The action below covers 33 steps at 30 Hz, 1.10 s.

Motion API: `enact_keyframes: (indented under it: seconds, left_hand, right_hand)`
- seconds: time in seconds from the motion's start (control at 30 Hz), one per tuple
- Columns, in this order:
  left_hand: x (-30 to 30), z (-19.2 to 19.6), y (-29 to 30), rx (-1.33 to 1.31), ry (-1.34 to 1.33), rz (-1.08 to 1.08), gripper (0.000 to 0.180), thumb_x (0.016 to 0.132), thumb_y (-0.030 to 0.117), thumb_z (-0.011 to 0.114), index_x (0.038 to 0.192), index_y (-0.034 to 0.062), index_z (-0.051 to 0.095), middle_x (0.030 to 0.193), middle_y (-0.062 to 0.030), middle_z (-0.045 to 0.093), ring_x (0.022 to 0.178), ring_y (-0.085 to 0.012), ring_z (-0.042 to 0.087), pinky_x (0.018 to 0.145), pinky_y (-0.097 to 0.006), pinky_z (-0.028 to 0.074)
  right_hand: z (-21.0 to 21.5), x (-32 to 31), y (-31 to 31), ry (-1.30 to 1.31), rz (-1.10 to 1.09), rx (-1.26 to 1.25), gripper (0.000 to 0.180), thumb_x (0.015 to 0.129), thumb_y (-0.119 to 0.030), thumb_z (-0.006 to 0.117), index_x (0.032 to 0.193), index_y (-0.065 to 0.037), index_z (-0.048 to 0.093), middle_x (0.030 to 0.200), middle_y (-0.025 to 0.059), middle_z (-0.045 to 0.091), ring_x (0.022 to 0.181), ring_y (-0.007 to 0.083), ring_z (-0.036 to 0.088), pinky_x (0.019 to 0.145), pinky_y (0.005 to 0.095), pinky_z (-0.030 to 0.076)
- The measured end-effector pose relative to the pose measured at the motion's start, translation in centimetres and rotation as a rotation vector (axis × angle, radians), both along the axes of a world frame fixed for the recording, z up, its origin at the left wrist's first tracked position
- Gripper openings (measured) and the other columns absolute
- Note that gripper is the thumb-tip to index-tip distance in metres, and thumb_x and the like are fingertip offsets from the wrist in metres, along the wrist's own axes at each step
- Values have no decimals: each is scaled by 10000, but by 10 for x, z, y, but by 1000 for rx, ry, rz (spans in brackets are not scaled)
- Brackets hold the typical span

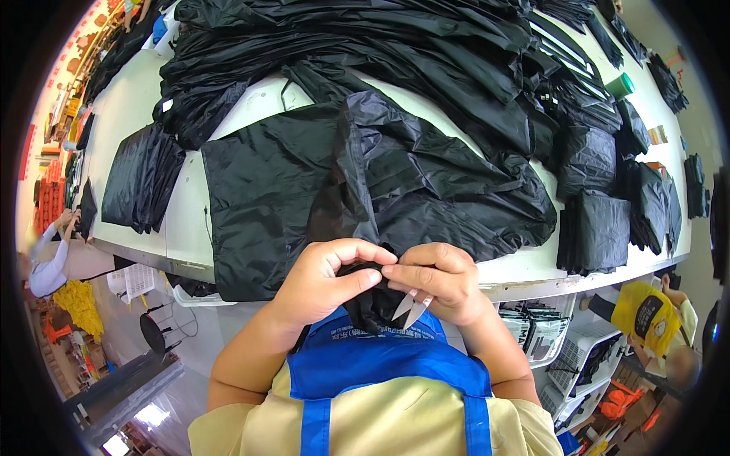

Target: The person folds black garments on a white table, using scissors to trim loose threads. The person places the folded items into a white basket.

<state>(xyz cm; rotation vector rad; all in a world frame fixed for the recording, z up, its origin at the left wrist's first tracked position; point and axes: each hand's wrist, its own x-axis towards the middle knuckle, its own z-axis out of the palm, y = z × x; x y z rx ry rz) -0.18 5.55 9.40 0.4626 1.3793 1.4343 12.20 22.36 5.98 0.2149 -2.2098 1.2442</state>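
pinching a fold of the black garment (426, 182) at the white table's (182, 220) near edge, the left hand (323, 281) meets the right hand (441, 281), which grips thread snips (411, 306) and fabric.

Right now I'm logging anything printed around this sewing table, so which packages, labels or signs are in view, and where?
Stacked flat packets: on a shelf under the table edge, at the person's right; dark with pale print.
White tag: on the black fabric pile, far left of the table; small and square.
Red banner: far upper left wall; long strip, too blurred to tell more.
Printed sheet: below the table's left edge; white.
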Motion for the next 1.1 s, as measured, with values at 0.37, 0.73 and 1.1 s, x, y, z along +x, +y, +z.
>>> enact_keyframes:
  seconds: [0.37, 0.73, 1.1]
  left_hand:
    - [-3, 3, -17, -32, 48, 19, 242, 840, -11, 626, 1078, -26, 670, 1014, -68, 693, 918, -89, 624, 832, -236, 484]
    - [-2, 4, -22, -11, -65, 38, 253, 851, -20, 614, 1099, -30, 659, 1035, -64, 683, 933, -91, 617, 852, -238, 479]
    - [4, 11, -20, -49, 50, 6, 251, 854, 2, 623, 1100, -33, 660, 1024, -68, 691, 921, -96, 625, 841, -242, 488]
  right_hand:
    - [-6, 3, -16, -435, 134, -1141, 198, 958, -218, 564, 977, -25, 599, 844, 16, 576, 719, 51, 475, 634, 204, 383]
    - [9, 18, -3, -191, -144, 99, 463, 580, -121, 841, 1012, -59, 684, 869, 47, 648, 726, 209, 601, 646, 328, 452]
    - [20, 17, -9, -182, -185, 147, 380, 599, -131, 826, 955, -77, 704, 816, 16, 642, 648, 177, 572, 591, 312, 414]
